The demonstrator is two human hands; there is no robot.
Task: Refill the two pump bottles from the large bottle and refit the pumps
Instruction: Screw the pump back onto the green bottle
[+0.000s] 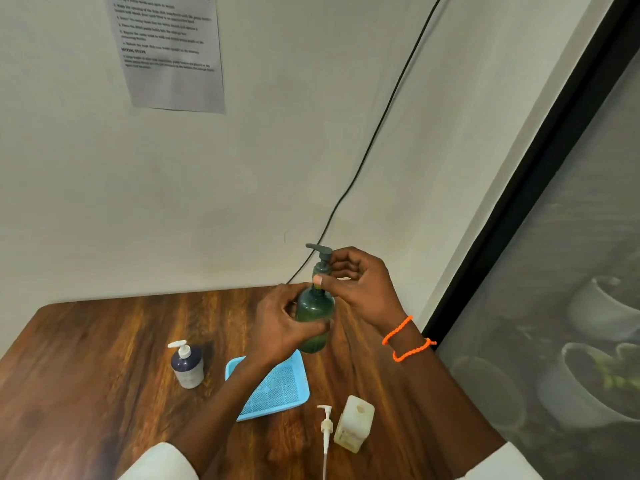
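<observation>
While the left hand [287,320] grips the green pump bottle [314,318] above the table [104,341], steadying it, the right hand [360,285] pinches its pump collar [321,270], apparently to twist it

Three bottles were counted: one green pump bottle [314,318], one dark pump bottle [187,367] and one pale square bottle [354,429] with an open neck. Pumps numbered three: one dark pump [321,258] on the green bottle, one white pump [180,347] on the dark bottle and one loose white pump [326,427] lying on the bench [104,358]. Also present were one blue tray [277,389], one printed sheet [169,50], one black cable [381,126] and two hands, the left [282,322] and the right [362,284].
</observation>
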